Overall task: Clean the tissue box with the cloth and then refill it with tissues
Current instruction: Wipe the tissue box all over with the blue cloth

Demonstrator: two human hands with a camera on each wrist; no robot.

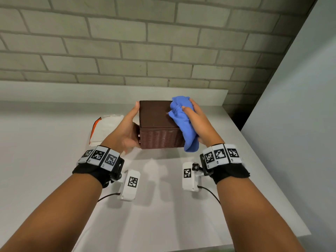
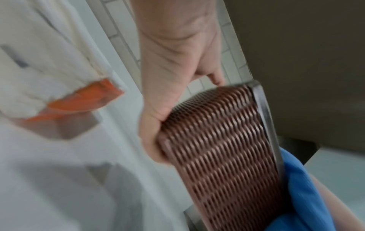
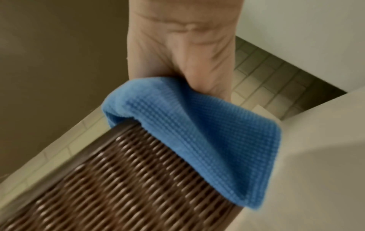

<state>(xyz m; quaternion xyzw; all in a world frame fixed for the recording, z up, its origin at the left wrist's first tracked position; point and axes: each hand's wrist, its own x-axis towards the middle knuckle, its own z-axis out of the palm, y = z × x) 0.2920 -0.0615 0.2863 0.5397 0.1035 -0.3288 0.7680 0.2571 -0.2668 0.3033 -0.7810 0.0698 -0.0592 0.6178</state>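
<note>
Head: left hand (image 1: 127, 131) grips tissue box (image 1: 156, 115) on counter (image 1: 54, 179); right hand (image 1: 198, 122) presses bunched cloth (image 1: 183, 120) on its right edge; tissue pack (image 1: 105, 128) lies beside | Left wrist: blurred, fingers clasp woven wall | Right wrist: cloth draped over rim | Status: wiping underway; refill outstanding.

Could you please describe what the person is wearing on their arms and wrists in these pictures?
Both forearms are bare, with no sleeves. The left wrist and right wrist each wear a black band topped by white blocks printed with black square markers. A white camera unit with its own marker and a thin black cable hangs from each.
</note>
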